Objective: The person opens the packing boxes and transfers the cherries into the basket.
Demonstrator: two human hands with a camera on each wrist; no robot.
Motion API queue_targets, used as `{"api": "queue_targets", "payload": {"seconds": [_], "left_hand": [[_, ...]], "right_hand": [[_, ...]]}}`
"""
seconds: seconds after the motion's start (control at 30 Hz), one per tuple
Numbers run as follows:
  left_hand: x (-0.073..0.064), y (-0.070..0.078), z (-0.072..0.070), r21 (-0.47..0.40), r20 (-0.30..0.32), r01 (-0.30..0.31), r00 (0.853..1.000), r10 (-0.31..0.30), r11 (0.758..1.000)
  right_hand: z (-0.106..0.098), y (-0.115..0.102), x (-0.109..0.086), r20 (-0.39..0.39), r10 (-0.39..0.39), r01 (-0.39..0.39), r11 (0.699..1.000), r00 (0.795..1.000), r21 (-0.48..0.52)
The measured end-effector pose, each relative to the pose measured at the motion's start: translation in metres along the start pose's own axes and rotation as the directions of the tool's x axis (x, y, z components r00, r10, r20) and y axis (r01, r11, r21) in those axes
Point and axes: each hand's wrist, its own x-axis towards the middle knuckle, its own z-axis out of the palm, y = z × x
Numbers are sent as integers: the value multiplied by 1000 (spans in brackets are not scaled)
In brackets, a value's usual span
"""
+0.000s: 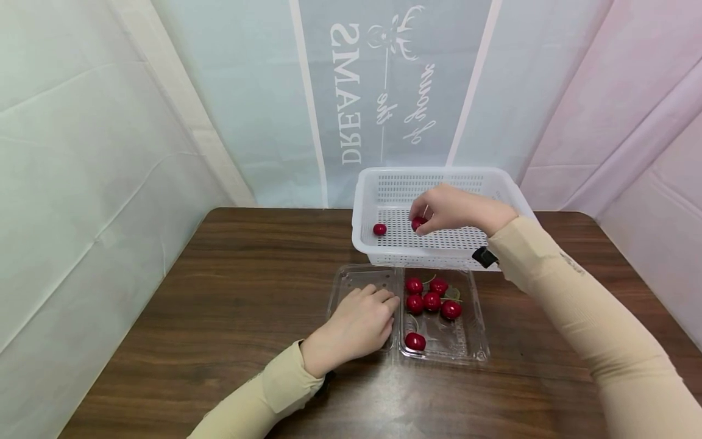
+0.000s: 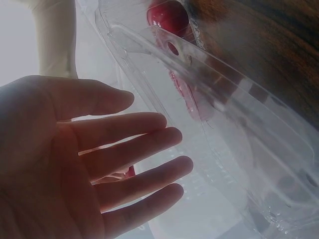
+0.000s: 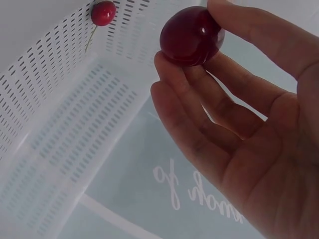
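My right hand [image 1: 446, 208] is over the white slotted basket [image 1: 384, 249], pinching a dark red cherry [image 3: 188, 37] between thumb and fingertips. Another cherry [image 1: 379, 229] lies inside the basket on the left; the right wrist view shows its green stem. Nearer me, a clear plastic clamshell box [image 1: 439, 350] lies unfolded on the table. Several cherries [image 1: 432, 302], some with stems, sit in its right half. My left hand [image 1: 355, 323] is above the left half, the lid [image 1: 351, 279], holding nothing. In the left wrist view its fingers are straight and slightly spread beside the clear plastic.
The dark wood-grain table [image 1: 247, 274] extends to both sides of the box. Behind the basket hangs a pale blue-grey cloth [image 1: 263, 91] with lettering, and light cloth walls flank the table. A black wrist strap [image 1: 484, 256] shows at my right sleeve, beside the basket's front rim.
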Motion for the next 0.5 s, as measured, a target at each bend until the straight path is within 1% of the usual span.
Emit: {"api": "queue_targets", "payload": {"seconds": [0.2, 0.4, 0.5], "left_hand": [[0, 1, 0, -2, 7, 3, 1000, -3, 1000], [1, 1, 1, 16, -17, -1, 1000, 2, 1000], [1, 1, 2, 17, -21, -1, 1000, 1, 1000]], "right_hand": [[0, 3, 8, -6, 3, -3, 1000, 1000, 1], [0, 4, 17, 0, 7, -7, 1000, 1000, -17], [0, 5, 22, 2, 18, -18, 1000, 1000, -6]]}}
